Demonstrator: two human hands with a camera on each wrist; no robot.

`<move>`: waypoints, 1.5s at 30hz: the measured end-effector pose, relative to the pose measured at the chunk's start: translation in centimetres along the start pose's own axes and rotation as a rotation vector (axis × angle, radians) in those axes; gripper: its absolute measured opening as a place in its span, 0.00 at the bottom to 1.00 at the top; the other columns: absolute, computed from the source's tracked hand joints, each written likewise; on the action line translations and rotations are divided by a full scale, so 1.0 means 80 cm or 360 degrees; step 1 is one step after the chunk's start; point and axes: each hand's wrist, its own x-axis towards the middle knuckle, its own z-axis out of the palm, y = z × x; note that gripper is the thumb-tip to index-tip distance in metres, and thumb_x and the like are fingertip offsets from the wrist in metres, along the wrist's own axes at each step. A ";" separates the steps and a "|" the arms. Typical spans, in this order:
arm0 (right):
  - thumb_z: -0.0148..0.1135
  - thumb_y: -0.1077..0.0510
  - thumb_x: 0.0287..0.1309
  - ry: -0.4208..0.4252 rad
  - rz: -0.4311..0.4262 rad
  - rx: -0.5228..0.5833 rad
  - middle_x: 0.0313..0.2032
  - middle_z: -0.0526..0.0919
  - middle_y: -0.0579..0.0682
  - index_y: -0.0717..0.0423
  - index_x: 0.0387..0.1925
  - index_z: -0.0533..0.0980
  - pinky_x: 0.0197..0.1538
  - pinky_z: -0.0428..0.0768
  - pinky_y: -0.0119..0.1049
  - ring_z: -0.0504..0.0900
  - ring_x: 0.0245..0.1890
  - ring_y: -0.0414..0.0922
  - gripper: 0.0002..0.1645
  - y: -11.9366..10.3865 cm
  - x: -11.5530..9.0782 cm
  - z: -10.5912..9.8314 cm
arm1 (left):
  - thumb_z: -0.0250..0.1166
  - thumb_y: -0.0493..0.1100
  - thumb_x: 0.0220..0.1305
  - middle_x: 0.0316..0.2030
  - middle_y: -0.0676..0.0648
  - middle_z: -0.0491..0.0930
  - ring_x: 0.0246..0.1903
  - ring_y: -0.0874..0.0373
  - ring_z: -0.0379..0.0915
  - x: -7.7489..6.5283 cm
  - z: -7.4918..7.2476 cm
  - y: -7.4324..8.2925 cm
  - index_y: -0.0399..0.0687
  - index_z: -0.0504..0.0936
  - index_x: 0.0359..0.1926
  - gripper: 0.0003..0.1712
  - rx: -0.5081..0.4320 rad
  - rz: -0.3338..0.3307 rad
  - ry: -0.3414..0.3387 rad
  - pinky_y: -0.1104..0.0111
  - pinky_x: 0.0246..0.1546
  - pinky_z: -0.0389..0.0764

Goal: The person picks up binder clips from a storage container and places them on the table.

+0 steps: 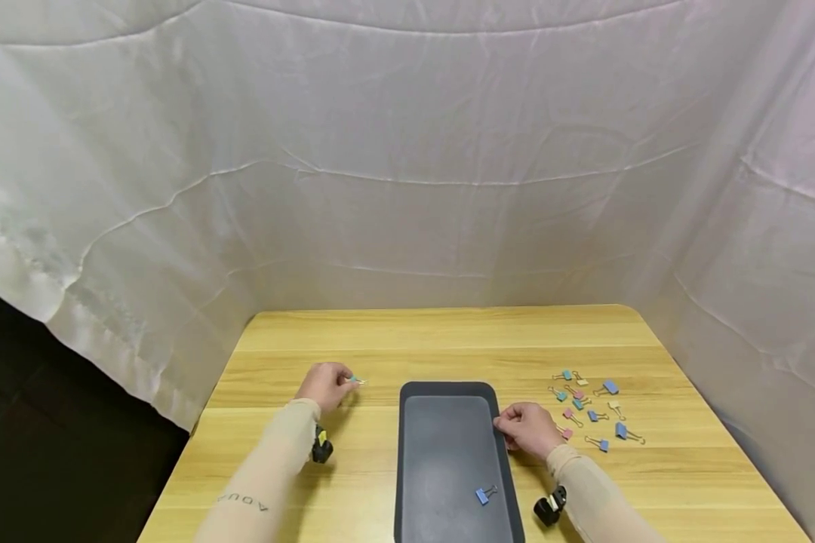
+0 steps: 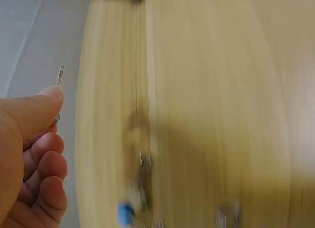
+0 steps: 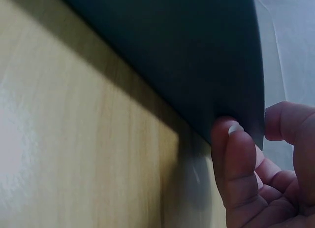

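Observation:
Between thumb and fingers, my left hand [image 1: 324, 386] pinches a small binder clip [image 1: 355, 379], teal with metal handles, above the left part of the table. In the left wrist view only a thin metal handle [image 2: 60, 76] of it shows past the thumb; the fingers hide the rest. My right hand [image 1: 526, 430] grips the right rim of a dark grey rectangular tray [image 1: 441, 430]. The right wrist view has its thumb and fingers on either side of the tray wall [image 3: 197, 55]. Inside the tray, near the front, lies a blue binder clip [image 1: 484, 495].
Several binder clips, among them a blue clip [image 1: 610, 387], a pink clip [image 1: 569, 413] and a yellow clip [image 1: 616, 407], lie scattered right of the tray. Blurred small things, one blue [image 2: 125, 214], show low in the left wrist view. Pale curtains [image 1: 448, 226] surround the wooden table [image 1: 353, 332].

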 end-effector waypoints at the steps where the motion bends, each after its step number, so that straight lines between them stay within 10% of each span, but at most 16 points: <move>1: 0.65 0.57 0.50 -0.0004 -0.0001 0.0005 0.19 0.79 0.49 0.60 0.27 0.77 0.22 0.78 0.36 0.77 0.17 0.43 0.09 0.000 0.000 0.000 | 0.66 0.48 0.56 0.23 0.56 0.73 0.23 0.62 0.68 -0.001 -0.005 -0.009 0.44 0.83 0.38 0.13 0.0005 -0.0043 0.0005 0.69 0.26 0.73; 18: 0.65 0.57 0.50 -0.0010 0.0002 0.0005 0.18 0.79 0.48 0.60 0.26 0.76 0.22 0.78 0.35 0.77 0.17 0.43 0.09 -0.001 0.001 -0.001 | 0.67 0.47 0.55 0.23 0.51 0.77 0.23 0.58 0.72 -0.028 -0.042 -0.106 0.42 0.82 0.31 0.11 0.0034 -0.0365 0.0078 0.64 0.26 0.75; 45: 0.64 0.57 0.52 -0.0039 -0.0009 -0.0009 0.18 0.79 0.48 0.60 0.27 0.76 0.21 0.77 0.35 0.77 0.17 0.44 0.09 0.002 0.000 -0.002 | 0.62 0.46 0.60 0.34 0.45 0.80 0.34 0.50 0.76 -0.032 -0.045 -0.121 0.38 0.81 0.42 0.15 0.0102 -0.0394 0.0075 0.57 0.33 0.77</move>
